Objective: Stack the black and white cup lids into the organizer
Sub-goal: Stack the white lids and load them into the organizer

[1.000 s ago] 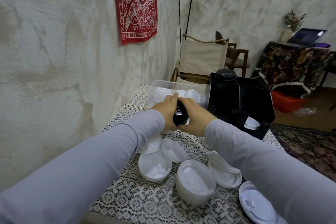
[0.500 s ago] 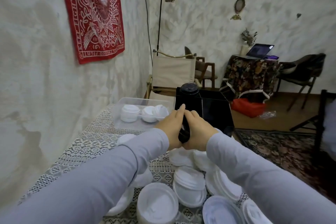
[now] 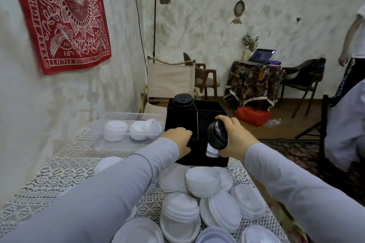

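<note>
Black lids [image 3: 217,133] sit in a short stack in the right hand [image 3: 235,136]. The fingers wrap round the stack and hold it tipped on its side, just above the front right slot of the organizer [image 3: 197,159]. The left hand [image 3: 177,140] holds the organizer's front left wall with bent fingers. The organizer stands by the right edge of the bench [image 3: 65,163]. Another black stack [image 3: 182,100] already pokes out of its back left slot. A white lid [image 3: 212,151] shows through the cut in the front right slot.

To do this step well, I think the stack should be turned flat first, so all the lids face the same way. Black lids likely belong with the other black ones, so check the slot before letting go. Keep the left hand firm so the box does not slide. Lower the stack slowly, or the lids may slip apart.

Many white lids [image 3: 205,181] wait in piles by the near edge. More sit in a clear tub [image 3: 134,114] at the far left corner.
</note>
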### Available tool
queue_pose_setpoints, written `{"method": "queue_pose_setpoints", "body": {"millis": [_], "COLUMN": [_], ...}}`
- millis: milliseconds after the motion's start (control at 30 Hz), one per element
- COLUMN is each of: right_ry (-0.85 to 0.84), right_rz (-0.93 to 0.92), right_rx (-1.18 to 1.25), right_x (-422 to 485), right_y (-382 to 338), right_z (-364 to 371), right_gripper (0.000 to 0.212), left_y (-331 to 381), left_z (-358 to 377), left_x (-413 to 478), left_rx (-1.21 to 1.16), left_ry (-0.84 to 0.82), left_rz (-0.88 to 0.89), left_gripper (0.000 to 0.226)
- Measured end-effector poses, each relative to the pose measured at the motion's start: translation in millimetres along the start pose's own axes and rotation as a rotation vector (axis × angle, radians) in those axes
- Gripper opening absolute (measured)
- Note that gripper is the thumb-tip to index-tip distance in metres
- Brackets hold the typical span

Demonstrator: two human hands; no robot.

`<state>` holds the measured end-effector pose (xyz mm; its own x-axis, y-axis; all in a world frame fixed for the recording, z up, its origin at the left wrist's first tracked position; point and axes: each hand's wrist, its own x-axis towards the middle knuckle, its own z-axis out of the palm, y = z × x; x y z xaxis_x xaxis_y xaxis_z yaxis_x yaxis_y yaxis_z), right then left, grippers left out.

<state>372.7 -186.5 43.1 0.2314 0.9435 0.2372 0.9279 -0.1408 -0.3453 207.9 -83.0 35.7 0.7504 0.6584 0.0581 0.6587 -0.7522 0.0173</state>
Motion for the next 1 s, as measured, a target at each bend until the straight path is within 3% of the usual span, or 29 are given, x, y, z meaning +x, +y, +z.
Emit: {"method": "queue_pose_setpoints", "body": {"millis": [133,633,1000], "right_ry": [0.015,0.031,0.176], "right_rz": [0.018,0.041,0.051], "right_rx": [0.002,0.028,-0.051], "right_x": [3.9,20.4,31.3], "right_y": [8.2,14.1,6.7], "right_z": [-2.5,-10.8,-64.0], "right_gripper": [0.096,0.095,0.096], "left_y": [9.4,13.4,15.4], "left_z": [4.6,19.3,27.0], "left_x": [14.2,26.7,12.8], "left_rx": [0.065,0.2,0.262], "left_ry": [0.009,0.062,0.107], "left_rz": [-0.028,0.026,0.098], "left_gripper": [0.03,0.027,0.026]}}
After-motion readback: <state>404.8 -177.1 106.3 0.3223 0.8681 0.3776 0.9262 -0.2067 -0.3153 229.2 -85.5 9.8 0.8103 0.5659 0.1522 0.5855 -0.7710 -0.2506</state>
